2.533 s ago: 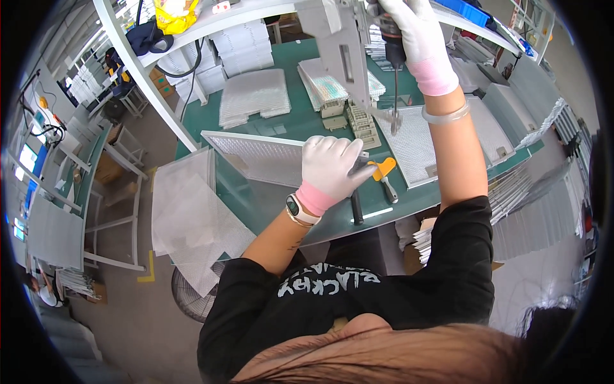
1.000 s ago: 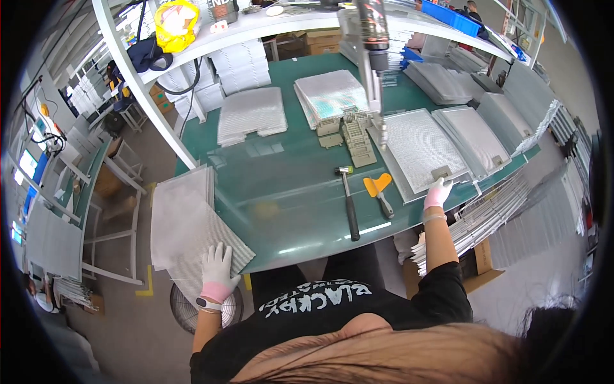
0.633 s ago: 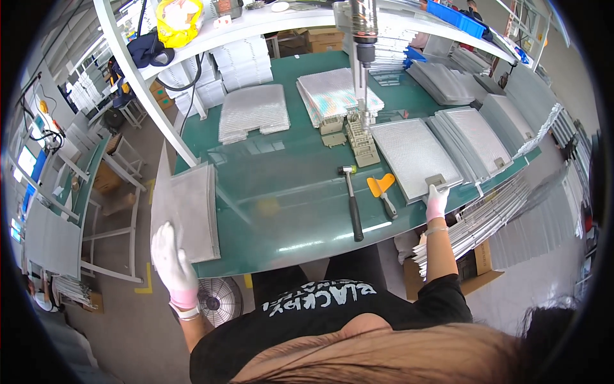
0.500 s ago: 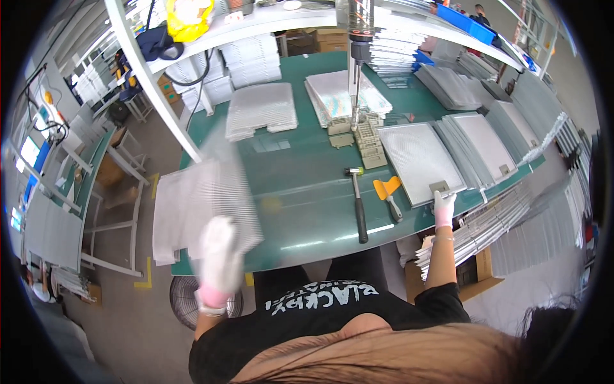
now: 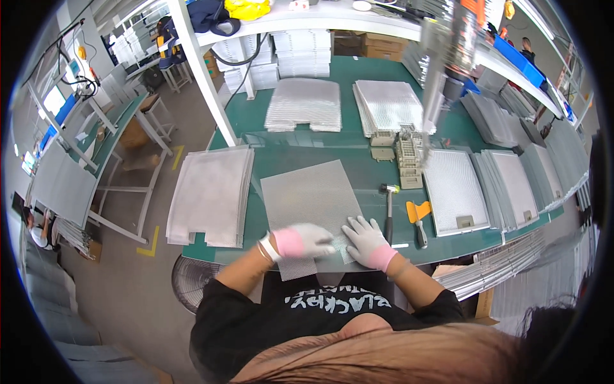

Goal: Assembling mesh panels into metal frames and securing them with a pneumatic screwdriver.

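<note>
A grey mesh sheet (image 5: pixel 310 192) with a notched lower edge lies slightly turned at the front of the green table, its near end sticking out over the edge. My left hand (image 5: pixel 306 242), in a white glove with a pink cuff, rests over its lower part, fingers stretched out and a little blurred. On the sheet's right edge my right hand (image 5: pixel 368 244), gloved alike, lies flat with the fingers spread. A pile of similar mesh sheets (image 5: pixel 210 195) is left of them. To the right are a black-handled mallet (image 5: pixel 389 211) and an orange-bladed scraper (image 5: pixel 419 221).
Framed mesh panels (image 5: pixel 455 192) overlap along the table's right side. A beige jig (image 5: pixel 409 160) stands mid-table below a hanging power screwdriver (image 5: pixel 457 57). Two more mesh stacks, one of them (image 5: pixel 304 105), lie behind. A white post (image 5: pixel 204 77) rises at the left.
The blurred mesh sheet over the left pile is now in front of me. My left hand has moved right with it; my right hand has left the framed panel and come to the sheet.
</note>
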`<state>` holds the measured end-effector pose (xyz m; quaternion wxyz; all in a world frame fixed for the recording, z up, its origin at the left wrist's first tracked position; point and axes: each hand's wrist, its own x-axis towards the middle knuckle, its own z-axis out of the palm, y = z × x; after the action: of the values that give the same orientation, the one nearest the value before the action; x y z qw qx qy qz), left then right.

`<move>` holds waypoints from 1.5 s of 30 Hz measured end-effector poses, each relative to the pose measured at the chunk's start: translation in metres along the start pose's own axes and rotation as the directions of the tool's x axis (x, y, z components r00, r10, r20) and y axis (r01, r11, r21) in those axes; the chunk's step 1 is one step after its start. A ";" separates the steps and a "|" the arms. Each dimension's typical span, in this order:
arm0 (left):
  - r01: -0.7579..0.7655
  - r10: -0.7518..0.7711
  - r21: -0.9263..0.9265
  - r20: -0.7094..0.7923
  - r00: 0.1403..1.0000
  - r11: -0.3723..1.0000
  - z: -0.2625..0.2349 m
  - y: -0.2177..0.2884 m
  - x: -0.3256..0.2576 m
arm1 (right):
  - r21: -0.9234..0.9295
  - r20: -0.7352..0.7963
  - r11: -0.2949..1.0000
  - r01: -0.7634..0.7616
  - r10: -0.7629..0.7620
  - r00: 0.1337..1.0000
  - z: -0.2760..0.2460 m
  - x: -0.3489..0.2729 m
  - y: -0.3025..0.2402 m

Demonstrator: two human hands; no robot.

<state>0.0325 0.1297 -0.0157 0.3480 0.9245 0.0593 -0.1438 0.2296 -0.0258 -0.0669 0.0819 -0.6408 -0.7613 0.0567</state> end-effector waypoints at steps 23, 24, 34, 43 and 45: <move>0.832 -0.307 0.028 -0.922 0.235 0.554 -0.245 -0.220 0.107 | -0.005 -0.078 0.968 -0.251 0.250 0.965 0.007 0.009 -0.019; 0.691 -0.274 -0.048 -0.936 0.220 0.721 -0.254 -0.223 0.097 | -0.001 -0.084 0.970 -0.243 0.242 0.967 0.007 0.009 -0.019; -0.893 -0.338 -0.317 -0.919 0.205 0.319 -0.254 -0.236 0.026 | 0.039 -0.159 0.982 -0.184 0.188 0.969 0.007 0.008 -0.010; -0.699 -0.598 -0.515 -0.787 0.155 0.496 -0.196 -0.233 0.021 | 0.027 -0.192 0.982 -0.187 0.188 0.963 0.020 0.005 -0.008; -0.783 -0.548 -0.476 -0.809 0.212 0.401 -0.193 -0.243 0.014 | 0.039 -0.202 0.985 -0.169 0.173 0.964 0.020 0.005 -0.009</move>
<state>0.0381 0.4394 -0.0336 0.6709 0.4290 0.2297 0.5595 0.2165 -0.0225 -0.0844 0.1615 -0.7056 -0.6899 0.0056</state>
